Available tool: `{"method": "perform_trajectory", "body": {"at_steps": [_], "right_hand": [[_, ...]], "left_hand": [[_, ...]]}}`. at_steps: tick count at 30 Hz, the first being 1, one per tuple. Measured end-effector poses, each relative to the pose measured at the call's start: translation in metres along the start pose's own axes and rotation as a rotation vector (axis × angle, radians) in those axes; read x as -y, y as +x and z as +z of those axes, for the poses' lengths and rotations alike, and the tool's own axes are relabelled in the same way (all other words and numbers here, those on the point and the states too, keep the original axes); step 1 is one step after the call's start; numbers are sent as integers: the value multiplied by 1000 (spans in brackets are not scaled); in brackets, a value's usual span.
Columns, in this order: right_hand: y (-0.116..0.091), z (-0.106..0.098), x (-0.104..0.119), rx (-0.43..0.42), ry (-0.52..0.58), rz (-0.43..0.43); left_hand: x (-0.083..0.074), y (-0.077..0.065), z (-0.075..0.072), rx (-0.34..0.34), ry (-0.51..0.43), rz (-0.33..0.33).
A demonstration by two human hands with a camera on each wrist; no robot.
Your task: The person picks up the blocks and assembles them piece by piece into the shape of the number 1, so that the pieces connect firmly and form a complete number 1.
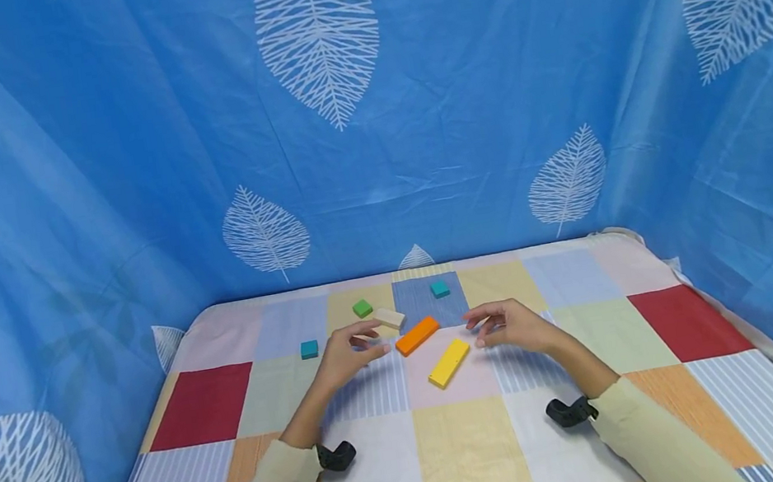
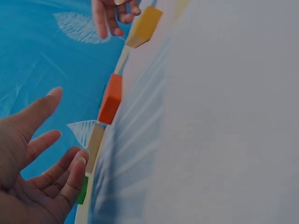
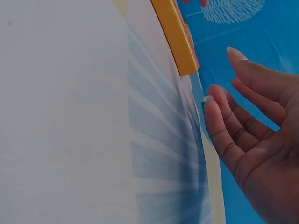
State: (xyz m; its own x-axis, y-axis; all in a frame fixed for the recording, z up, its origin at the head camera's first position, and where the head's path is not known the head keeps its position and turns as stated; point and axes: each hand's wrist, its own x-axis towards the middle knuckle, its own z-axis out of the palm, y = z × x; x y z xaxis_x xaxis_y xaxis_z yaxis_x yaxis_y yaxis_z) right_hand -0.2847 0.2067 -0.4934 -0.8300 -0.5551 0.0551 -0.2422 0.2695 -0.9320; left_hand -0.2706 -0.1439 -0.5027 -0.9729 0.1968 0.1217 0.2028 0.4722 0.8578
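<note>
My left hand (image 1: 348, 353) is over the cloth, fingers loosely bent and apart, nothing between them. Just right of its fingertips lies an orange block (image 1: 417, 336), and a pale wooden block (image 1: 390, 318) sits behind them. My right hand (image 1: 512, 325), likewise relaxed and holding nothing, is to the right of a yellow block (image 1: 449, 363). That yellow block lies at a slant, nearer me than the orange one. In the left wrist view the orange block (image 2: 110, 99) shows beyond the thumb; in the right wrist view the yellow block (image 3: 175, 37) is past the fingertips.
A small green block (image 1: 362, 309) and a teal block (image 1: 440, 289) lie farther back. Another teal block (image 1: 308, 349) is left of my left hand. The patchwork cloth (image 1: 471, 453) covers the table, and a blue leaf-print curtain (image 1: 416, 136) surrounds its back and sides.
</note>
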Motion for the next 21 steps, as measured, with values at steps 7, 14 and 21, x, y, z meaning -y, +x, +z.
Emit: {"method": "perform_trajectory", "body": {"at_steps": [7,14,21], "right_hand": [[6,4,-5,48,2,24],[11,11,-3,79,3,58],[12,14,-5,118,-22,70]], "left_hand": [[0,8,14,20,97,81],[-1,14,22,10,129,95],[2,18,31,26,159,87]]}}
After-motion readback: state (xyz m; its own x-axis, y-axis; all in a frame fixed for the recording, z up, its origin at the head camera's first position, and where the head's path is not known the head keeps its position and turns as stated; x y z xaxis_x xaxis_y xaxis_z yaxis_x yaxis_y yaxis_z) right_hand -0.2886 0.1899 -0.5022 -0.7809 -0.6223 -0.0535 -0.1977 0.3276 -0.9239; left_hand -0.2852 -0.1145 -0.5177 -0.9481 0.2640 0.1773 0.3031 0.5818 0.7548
